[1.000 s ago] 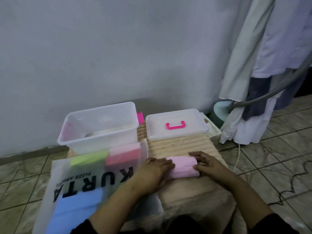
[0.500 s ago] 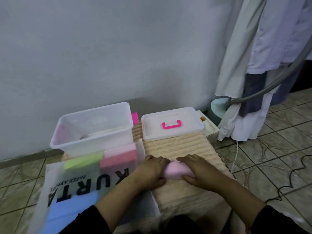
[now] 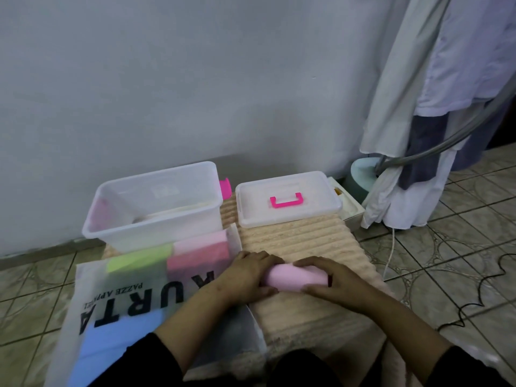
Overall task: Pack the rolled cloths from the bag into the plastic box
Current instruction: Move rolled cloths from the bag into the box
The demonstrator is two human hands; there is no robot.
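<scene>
Hands, left [image 3: 248, 275] and right [image 3: 332, 283], grip pink rolled cloth [image 3: 296, 277] at lower centre; loosening risks unrolling before plastic box [image 3: 156, 230].

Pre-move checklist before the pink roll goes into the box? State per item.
1. Pink cloth rolled tight: ok, reads as a compact cylinder.
2. Both hands on it: ok, left hand and right hand grip its ends.
3. Plastic box open: ok, lid lies apart on the right.
4. Room inside the box: cannot tell, contents are hazy through the wall.
5. Path to the box: ok, only the bag lies below it.
6. More cloths in the bag: ok, green, pink and blue show through.
</scene>
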